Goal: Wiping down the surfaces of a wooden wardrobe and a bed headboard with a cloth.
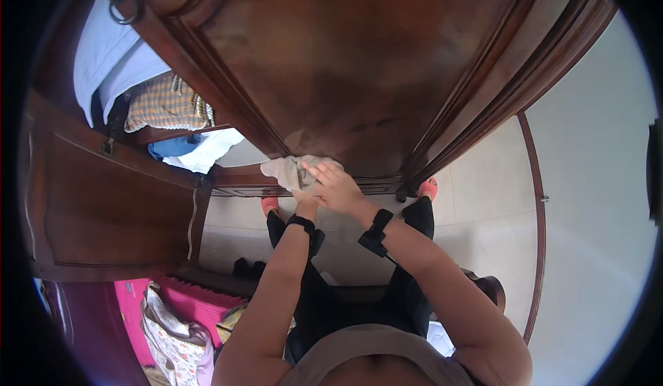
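Observation:
A crumpled beige cloth is bunched between my hands, at the lower part of a dark brown wooden wardrobe door. My right hand lies over the cloth, its fingers curled onto it. Beneath it, my left hand is closed at the cloth, its fingers mostly covered by the fabric and the right hand. Dark streaks and a lighter smudge show on the door panel just above the cloth.
A second wooden door swings out at the left. Between the doors, shelves hold folded fabric and a checked cushion. Behind me at lower left lie a pink mat and flowered clothing. A pale wall stands right.

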`<state>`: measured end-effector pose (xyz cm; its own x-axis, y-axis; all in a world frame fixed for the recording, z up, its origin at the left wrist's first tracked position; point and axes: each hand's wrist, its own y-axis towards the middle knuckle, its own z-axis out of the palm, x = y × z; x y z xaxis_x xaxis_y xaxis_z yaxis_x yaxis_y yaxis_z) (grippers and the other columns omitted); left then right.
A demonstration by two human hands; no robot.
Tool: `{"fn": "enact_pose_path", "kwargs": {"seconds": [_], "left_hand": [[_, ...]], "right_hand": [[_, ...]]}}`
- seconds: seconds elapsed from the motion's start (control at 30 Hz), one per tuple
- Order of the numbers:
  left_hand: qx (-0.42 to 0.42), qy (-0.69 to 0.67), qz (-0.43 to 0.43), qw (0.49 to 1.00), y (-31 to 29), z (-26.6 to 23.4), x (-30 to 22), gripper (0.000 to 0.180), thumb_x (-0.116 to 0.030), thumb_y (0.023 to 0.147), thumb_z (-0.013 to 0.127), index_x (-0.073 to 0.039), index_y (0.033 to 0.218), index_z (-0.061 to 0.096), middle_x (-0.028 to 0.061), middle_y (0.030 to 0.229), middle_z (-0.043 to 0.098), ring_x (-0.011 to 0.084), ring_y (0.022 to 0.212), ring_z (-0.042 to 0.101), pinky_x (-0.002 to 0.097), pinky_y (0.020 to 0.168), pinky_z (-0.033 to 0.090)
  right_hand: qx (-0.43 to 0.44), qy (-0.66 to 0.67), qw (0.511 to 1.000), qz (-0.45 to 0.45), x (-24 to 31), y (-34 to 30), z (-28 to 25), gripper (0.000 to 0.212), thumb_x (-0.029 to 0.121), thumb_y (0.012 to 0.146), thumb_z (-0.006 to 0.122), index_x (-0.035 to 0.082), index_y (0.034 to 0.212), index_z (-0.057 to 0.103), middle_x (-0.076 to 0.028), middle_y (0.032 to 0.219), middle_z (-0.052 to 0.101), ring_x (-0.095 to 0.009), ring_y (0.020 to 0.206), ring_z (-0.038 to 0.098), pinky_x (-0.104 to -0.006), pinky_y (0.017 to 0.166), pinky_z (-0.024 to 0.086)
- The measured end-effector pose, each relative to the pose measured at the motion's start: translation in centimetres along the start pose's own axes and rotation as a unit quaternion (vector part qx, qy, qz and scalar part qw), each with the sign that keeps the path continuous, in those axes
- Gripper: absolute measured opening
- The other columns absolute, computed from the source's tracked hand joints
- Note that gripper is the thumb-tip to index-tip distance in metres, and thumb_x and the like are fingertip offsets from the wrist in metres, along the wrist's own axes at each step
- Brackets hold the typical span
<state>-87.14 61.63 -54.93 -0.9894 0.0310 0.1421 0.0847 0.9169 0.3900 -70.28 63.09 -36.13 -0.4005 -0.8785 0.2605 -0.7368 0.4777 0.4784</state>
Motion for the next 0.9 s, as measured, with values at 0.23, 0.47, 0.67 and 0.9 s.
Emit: {"fn": "enact_pose_path", "kwargs": {"seconds": [0.23,0.47,0.67,0.9], "left_hand": [[0.160,-0.163,-0.095,0.969,-5.6,4.3,-2.2,0.053,-0.035,0.097,0.045,-0.014,0.145,0.037,0.0098,0.147,0.039,0.0244,0.137,0.035,0.0426,0.113,0.029],[0.218,-0.217,-0.091,0.947,-3.7,4.3,-7.8,0.052,-0.031,0.096,0.049,-0.012,0.144,0.038,0.0098,0.145,0.041,0.0231,0.135,0.037,0.0409,0.111,0.031],[0.245,-0.283,-0.060,0.925,-1.8,2.5,-13.2,0.051,-0.029,0.096,0.050,-0.012,0.142,0.040,0.0095,0.143,0.043,0.0221,0.133,0.040,0.0396,0.110,0.032],[0.280,-0.412,-0.011,0.867,0.8,-0.9,-20.5,0.049,-0.026,0.095,0.052,-0.011,0.140,0.042,0.0091,0.141,0.046,0.0210,0.130,0.042,0.0380,0.108,0.034]], "right_hand": [[0.135,-0.011,0.991,0.002,-1.8,-3.1,5.8,0.043,0.038,0.081,0.065,0.004,0.107,0.067,-0.005,0.150,0.037,-0.024,0.133,0.037,-0.0389,0.112,0.031],[0.219,-0.070,0.972,0.042,-4.5,-7.1,5.5,0.060,0.039,0.085,0.055,0.008,0.136,0.049,-0.005,0.145,0.044,-0.020,0.137,0.037,-0.0368,0.116,0.025],[0.200,-0.067,0.974,0.086,-6.3,-10.7,1.8,0.056,0.038,0.082,0.057,0.007,0.128,0.054,-0.007,0.141,0.048,-0.020,0.135,0.039,-0.0367,0.114,0.027],[0.192,-0.117,0.969,0.107,-8.1,-14.8,-3.9,0.055,0.038,0.083,0.055,0.003,0.125,0.058,-0.006,0.143,0.046,-0.023,0.131,0.038,-0.0401,0.115,0.023]]}}
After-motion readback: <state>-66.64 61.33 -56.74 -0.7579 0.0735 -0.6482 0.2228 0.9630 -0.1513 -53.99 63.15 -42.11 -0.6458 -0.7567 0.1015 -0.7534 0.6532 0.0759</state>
